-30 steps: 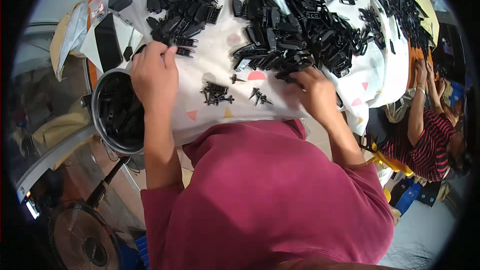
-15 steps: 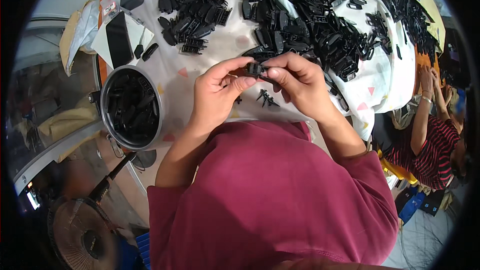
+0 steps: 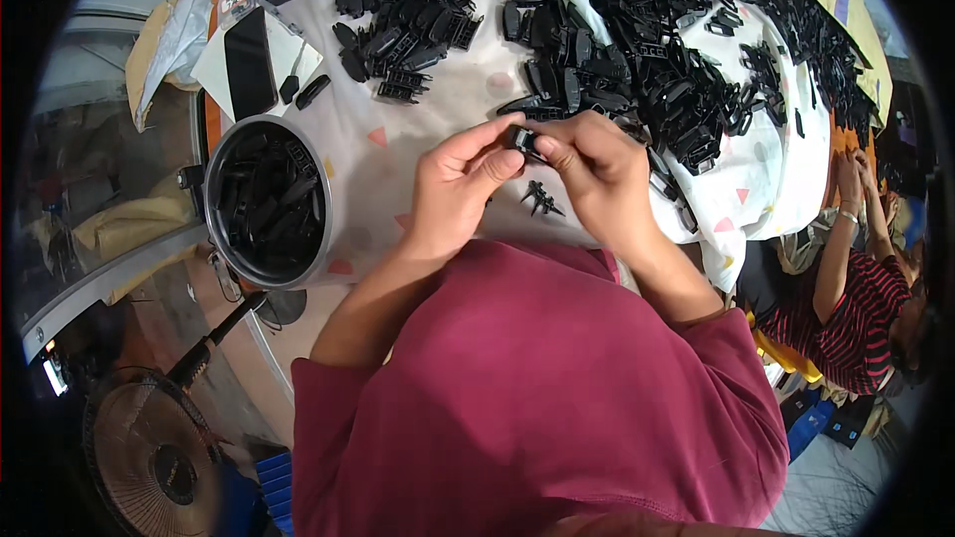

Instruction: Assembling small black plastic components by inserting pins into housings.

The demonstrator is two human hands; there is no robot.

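Note:
Between the fingertips of both hands is a small black plastic part (image 3: pixel 524 140), held above the near side of the cloth. My left hand (image 3: pixel 458 179) is closed on its left end with thumb and index finger. The thumb and curled fingers of my right hand (image 3: pixel 603 164) grip the other end, hiding much of it. Just below the hands lie several tiny black pieces (image 3: pixel 542 199) in a small cluster. Beyond the hands, a loose group of black plastic parts (image 3: pixel 403 35) and a larger heap of them (image 3: pixel 587 50) cover the cloth.
On the left stands a round metal bowl (image 3: pixel 323 229) holding black parts. Behind it, a dark phone (image 3: pixel 249 65) lies on a white sheet. The table wears a patterned pale cloth (image 3: pixel 368 184). A fan (image 3: pixel 154 447) stands lower left; another person (image 3: pixel 846 268) works at right.
The black part has been turned between my fingers, and more of its near face is covered by them. The whole scene has shifted slightly in the picture.

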